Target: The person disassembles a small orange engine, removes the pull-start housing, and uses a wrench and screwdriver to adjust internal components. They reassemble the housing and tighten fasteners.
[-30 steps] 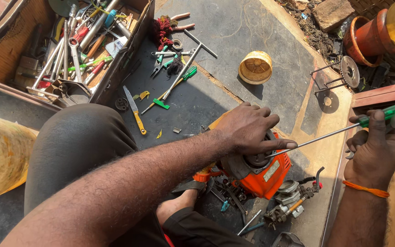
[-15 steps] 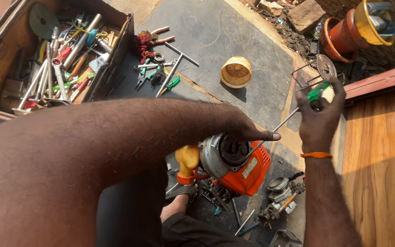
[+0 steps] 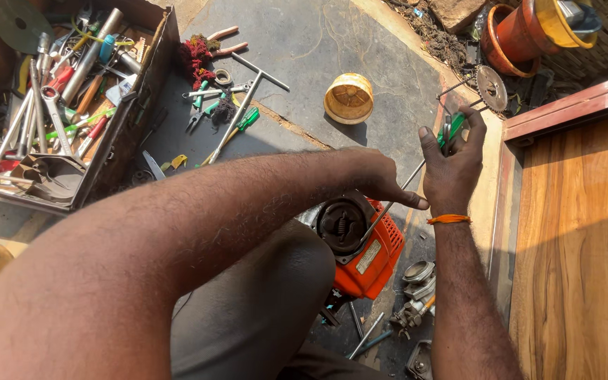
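Floor: dark grey stone slab, sunlit, carrying everything below.
Wooden panel: brown, grained, along the right edge of the view.
Toolbox: open wooden box at upper left, crammed with spanners, pipes and screwdrivers.
Left arm: reaches across the frame from lower left toward the engine.
Engine: small orange-cased motor on the floor between the person's legs, its round dark metal face turned upward.
Clay pots: orange and yellow, stacked at the upper right corner.
Left hand: rests on the top edge of the engine, forefinger stretched out to the right against the screwdriver's shaft; its grip is loose, closed on nothing that can be seen.
Right hand: raised just right of the engine, an orange band on the wrist; its grip is wrapped round the green handle.
Screwdriver: long thin steel shaft, slanting from the green handle in the right hand down-left to the engine's face, tip at the metal housing.
Yellow cap: round, ribbed, lying alone on the floor above the engine.
Carburettor parts: small grey metal pieces just right of the engine.
Loose tools: T-handle wrench, pliers and a green-handled driver scattered beside the toolbox.
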The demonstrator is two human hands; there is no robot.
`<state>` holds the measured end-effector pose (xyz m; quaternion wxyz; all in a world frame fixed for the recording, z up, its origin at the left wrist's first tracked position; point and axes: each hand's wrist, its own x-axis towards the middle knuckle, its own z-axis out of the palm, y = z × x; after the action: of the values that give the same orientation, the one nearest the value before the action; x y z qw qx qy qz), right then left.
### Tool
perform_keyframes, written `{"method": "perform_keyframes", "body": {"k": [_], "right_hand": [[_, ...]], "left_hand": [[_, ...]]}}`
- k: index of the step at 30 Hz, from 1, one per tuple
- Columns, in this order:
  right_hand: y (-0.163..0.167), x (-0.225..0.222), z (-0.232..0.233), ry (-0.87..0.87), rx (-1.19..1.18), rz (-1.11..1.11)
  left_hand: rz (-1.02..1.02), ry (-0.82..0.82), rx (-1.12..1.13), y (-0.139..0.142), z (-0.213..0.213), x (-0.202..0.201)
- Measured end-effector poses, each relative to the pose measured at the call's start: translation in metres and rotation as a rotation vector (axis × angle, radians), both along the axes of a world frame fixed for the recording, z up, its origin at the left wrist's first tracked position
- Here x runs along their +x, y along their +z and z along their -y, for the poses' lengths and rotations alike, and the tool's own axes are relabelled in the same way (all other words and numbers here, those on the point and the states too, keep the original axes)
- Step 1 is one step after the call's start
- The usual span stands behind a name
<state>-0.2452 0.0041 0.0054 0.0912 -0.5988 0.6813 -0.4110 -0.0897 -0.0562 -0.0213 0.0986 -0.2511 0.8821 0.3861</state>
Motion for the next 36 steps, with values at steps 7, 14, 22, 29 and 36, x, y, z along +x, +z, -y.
{"method": "perform_keyframes", "body": {"k": [7,14,22,29,36], "right_hand": [[0.012,0.015,-0.016,-0.126,0.129,-0.021],[0.035,0.014,-0.087,-0.211,0.289,0.405],[0.032,-0.001,-0.183,-0.166,0.522,1.074],[-0.006,-0.014,-0.202,-0.001,0.892,1.024],[0.002,-0.005,-0.137,0.049,1.107,0.767]], "left_hand": [[0.040,0.144,0.417,-0.022,-0.008,-0.011],[0.050,0.080,0.205,-0.007,-0.015,0.005],[0.060,0.175,0.283,-0.009,-0.019,0.006],[0.061,-0.010,0.187,-0.014,-0.017,-0.002],[0.111,0.071,0.268,-0.012,-0.017,-0.001]]}}
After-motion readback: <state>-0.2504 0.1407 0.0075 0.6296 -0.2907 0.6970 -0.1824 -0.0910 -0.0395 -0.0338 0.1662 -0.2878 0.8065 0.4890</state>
